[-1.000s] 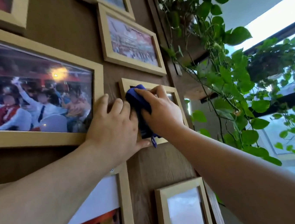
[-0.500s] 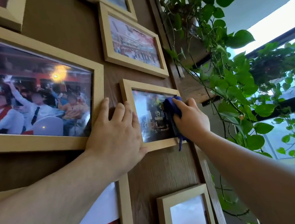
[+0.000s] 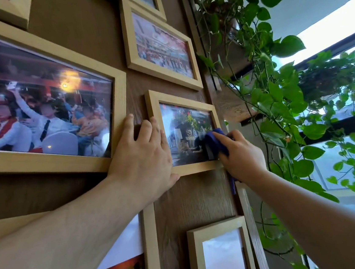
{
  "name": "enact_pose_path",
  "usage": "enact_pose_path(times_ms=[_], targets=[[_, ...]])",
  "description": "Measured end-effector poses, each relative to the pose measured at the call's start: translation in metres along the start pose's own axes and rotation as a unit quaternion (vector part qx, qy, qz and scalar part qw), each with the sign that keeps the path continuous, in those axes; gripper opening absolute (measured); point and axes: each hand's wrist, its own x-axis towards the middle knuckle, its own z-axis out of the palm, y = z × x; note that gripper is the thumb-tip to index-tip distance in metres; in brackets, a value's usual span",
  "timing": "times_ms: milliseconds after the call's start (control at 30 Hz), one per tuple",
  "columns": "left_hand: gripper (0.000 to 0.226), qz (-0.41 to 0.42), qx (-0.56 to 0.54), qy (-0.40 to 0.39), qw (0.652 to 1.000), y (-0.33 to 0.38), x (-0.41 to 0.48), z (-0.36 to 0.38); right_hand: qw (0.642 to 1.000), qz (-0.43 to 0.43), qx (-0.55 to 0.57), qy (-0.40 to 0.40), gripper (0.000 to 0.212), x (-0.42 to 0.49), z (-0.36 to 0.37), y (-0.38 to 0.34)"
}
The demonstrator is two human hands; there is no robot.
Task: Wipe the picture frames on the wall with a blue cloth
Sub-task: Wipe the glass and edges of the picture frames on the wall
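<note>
Several light wooden picture frames hang on a brown wood wall. A small frame (image 3: 181, 103) sits in the middle. My right hand (image 3: 242, 155) presses a bunched blue cloth (image 3: 214, 142) against the lower right corner of its glass. A strip of the cloth hangs below my wrist. My left hand (image 3: 140, 158) lies flat with fingers spread on the wall, touching the small frame's left side and lower left corner. It also overlaps the lower right corner of the large frame (image 3: 123, 109) to the left.
Another frame (image 3: 160, 70) hangs just above the small one, one more frame (image 3: 216, 227) below it, and a tall frame (image 3: 150, 248) at lower left. Trailing green vines (image 3: 279, 105) hang close to the right of the wall edge, in front of a bright window (image 3: 351, 154).
My right hand has swept the cloth from the small frame's left part across the glass to its lower right corner. My left hand has stayed flat on the wall.
</note>
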Motion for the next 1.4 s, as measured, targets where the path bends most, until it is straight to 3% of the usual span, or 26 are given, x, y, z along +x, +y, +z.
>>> enact_pose_path(times_ms=[67,233,333,767,900,1167,1400], targets=[[0.096,0.001,-0.002,0.001,1.000,0.000,0.000,-0.001,0.999,-0.026,0.028,-0.005,0.055,-0.005,-0.002,-0.005],[0.096,-0.009,-0.002,-0.004,1.000,0.001,0.000,-0.004,0.969,-0.229,0.087,0.012,0.059,-0.024,-0.025,-0.053],[0.097,-0.011,0.001,-0.010,1.000,0.002,0.001,-0.006,0.961,-0.264,0.074,0.019,0.057,-0.024,-0.031,-0.060],[0.095,-0.005,0.007,-0.029,1.000,0.001,0.002,-0.006,0.989,-0.109,-0.078,-0.059,0.048,-0.013,-0.011,0.030],[0.089,0.014,-0.022,-0.006,1.000,-0.008,-0.006,-0.015,0.998,-0.063,-0.010,-0.029,0.048,-0.021,-0.016,0.017],[0.083,0.077,-0.033,-0.004,0.996,-0.056,-0.068,-0.041,0.988,-0.067,0.133,0.040,0.048,-0.064,-0.055,-0.072],[0.082,0.083,-0.020,-0.044,0.995,-0.109,-0.139,-0.050,0.972,-0.082,0.220,0.025,0.054,-0.110,-0.086,-0.160]])
